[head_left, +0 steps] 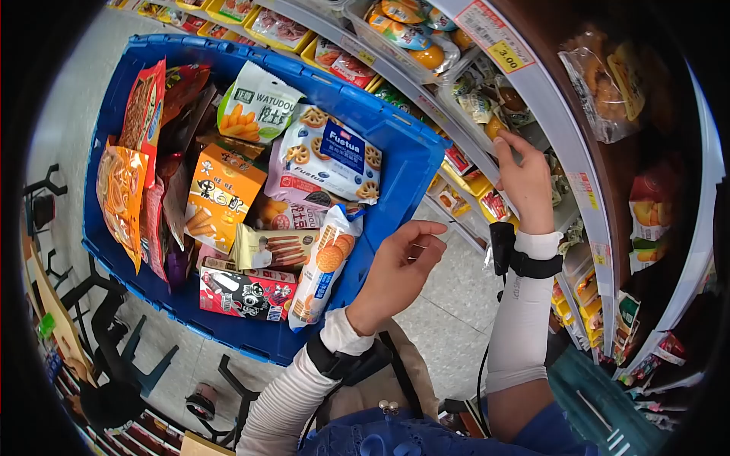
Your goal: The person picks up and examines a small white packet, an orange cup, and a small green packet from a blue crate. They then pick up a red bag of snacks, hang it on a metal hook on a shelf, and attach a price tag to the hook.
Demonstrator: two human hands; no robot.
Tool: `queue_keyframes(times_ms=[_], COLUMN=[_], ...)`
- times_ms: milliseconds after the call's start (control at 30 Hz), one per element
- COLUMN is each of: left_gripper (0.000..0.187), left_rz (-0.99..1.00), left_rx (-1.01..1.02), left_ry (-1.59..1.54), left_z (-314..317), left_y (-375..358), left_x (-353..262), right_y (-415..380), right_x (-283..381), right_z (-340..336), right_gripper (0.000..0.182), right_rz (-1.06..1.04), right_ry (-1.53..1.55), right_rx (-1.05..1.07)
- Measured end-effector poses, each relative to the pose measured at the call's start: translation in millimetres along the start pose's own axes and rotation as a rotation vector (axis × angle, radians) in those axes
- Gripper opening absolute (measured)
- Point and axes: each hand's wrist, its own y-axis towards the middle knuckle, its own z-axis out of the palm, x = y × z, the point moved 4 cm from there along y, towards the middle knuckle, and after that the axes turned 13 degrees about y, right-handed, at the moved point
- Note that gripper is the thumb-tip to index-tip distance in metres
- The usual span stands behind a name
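Observation:
My right hand (525, 178) reaches into the lower shelf at the right. Its fingertips are at a round yellow-brown wrapped snack (496, 127) in a clear bin; I cannot see a grip around it. My left hand (399, 270) hovers by the near right edge of a blue crate (414, 163), fingers loosely bent and nothing visible in them. Packaged snacks fill the crate: a white Fustua bag (331, 156), a green-and-white Watudou bag (255, 106), an orange box (220, 196), a blue-and-white biscuit pack (325, 266) and a red-and-black box (243, 292).
Shelves with price tags (502, 53) curve along the right side. Another clear bin (414, 38) of round wrapped snacks stands farther back. Bagged food (604, 83) sits on the upper shelf. Black metal frame parts (106, 304) stand at the left, over a grey tiled floor (449, 292).

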Motion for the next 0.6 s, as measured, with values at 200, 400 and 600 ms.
queue_keyframes(times_ms=[200,400,600], left_gripper=[0.023,0.022,0.022], left_rz=[0.037,0.056,0.037], left_rx=[0.009,0.002,-0.007], left_ry=[0.006,-0.012,-0.001], left_z=[-1.1,-1.6,-5.6], left_y=[-6.0,-12.6,-21.6], left_x=[1.8,7.2,4.4], right_y=[-4.2,-1.9,-39.1], right_x=[1.5,7.4,1.2], right_z=[1.2,2.1,18.4], right_gripper=[0.034,0.032,0.034], right_rz=[0.013,-0.225,0.008], right_ry=[-0.005,-0.054,0.607], right_rx=[-0.023,-0.121,-0.224])
